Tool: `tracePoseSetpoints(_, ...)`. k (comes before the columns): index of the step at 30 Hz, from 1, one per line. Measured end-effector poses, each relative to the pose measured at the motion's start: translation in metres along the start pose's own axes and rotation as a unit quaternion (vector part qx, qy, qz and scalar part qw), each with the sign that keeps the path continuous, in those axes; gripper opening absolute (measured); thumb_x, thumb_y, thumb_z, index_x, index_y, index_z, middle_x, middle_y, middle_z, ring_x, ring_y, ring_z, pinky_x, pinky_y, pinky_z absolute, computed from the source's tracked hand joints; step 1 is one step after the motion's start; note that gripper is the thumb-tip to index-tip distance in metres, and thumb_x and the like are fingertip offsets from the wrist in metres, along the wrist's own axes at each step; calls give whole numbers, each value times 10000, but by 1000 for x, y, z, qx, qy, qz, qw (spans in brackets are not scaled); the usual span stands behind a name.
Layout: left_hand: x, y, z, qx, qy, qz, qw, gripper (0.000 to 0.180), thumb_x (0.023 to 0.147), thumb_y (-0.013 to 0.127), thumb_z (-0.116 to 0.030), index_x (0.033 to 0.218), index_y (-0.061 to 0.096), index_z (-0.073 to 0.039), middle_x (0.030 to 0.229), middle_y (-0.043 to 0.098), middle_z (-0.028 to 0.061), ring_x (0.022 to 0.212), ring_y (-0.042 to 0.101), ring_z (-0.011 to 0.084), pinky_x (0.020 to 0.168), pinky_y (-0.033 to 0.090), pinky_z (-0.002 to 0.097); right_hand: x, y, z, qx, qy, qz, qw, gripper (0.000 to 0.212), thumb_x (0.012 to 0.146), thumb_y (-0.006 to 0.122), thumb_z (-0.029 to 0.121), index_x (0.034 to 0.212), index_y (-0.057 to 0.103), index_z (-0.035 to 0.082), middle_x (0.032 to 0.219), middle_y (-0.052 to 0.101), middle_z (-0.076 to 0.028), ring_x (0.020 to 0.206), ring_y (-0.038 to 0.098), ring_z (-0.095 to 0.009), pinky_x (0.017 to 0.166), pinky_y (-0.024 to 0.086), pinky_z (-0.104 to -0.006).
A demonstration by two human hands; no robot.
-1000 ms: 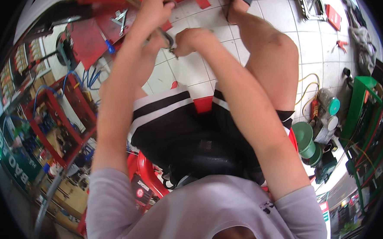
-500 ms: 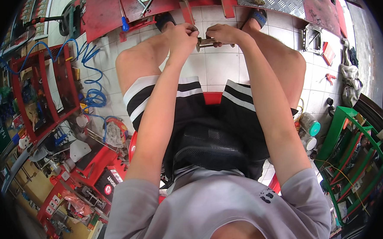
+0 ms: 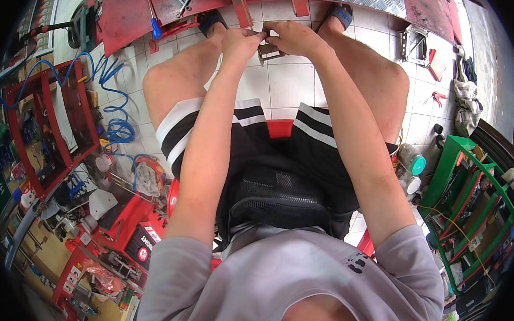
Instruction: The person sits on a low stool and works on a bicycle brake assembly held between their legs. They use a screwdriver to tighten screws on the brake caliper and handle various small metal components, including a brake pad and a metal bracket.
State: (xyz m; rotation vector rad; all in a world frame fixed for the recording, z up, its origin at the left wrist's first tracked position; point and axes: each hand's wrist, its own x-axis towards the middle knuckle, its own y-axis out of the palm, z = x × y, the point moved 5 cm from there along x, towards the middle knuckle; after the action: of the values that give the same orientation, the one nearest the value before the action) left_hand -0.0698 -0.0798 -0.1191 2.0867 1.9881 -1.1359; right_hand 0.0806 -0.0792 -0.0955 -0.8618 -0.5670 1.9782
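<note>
Both my hands meet in front of me, above the tiled floor between my knees. My right hand point(image 3: 295, 38) is closed around a dull, brownish metal part point(image 3: 271, 53) with a flat plate at one end; my fingers cover much of it. The fingers of my left hand point(image 3: 241, 43) are pinched together right beside the right fingertips, at the upper end of the part. Whatever sits in that pinch is too small and hidden to name.
Ahead is a red metal platform point(image 3: 127, 22) with a blue-handled screwdriver point(image 3: 156, 28) and wrenches point(image 3: 185, 2). A coiled blue hose point(image 3: 119, 130) hangs to the left. On the right are a metal frame point(image 3: 415, 46), red pliers point(image 3: 438, 97), jars point(image 3: 413, 161) and a green rack point(image 3: 451, 150).
My right hand has moved left and up, turning the metal part so less of it shows. The fingertips of both hands have come together. The view has shifted slightly.
</note>
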Motion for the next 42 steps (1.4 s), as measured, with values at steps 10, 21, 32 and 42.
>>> tracePoseSetpoints(10,-1,6,6,-54,7,35,998,262,833,732,-244,903,681,3,799,627,41,716,556,143,604,435,302,1,2,0,-4,-12,-24,1000,259,909,520,213,1086,626,57,638,663,-125,606,686,-217,694,537,-353)
tracePoseSetpoints(21,-42,45,46,-352,-219,23,910,309,993,362,-309,1060,547,-71,1022,575,71,933,568,213,802,449,383,0,-2,3,-39,-46,-40,997,227,888,550,219,1028,638,65,810,684,-178,746,677,-333,744,521,-420)
tracePoseSetpoints(32,-42,57,37,-581,-218,126,774,434,1071,220,-286,1078,496,49,1032,552,156,916,558,254,861,520,384,-1,0,0,1,29,27,999,314,894,554,231,1164,635,92,918,696,-186,793,685,-333,781,526,-424)
tracePoseSetpoints(42,-44,29,46,-194,-214,-12,957,440,952,525,-486,1130,588,-89,961,592,7,775,564,135,685,444,339,2,4,5,-65,19,9,998,338,897,561,246,1202,640,125,1015,686,-190,877,673,-367,849,527,-435)
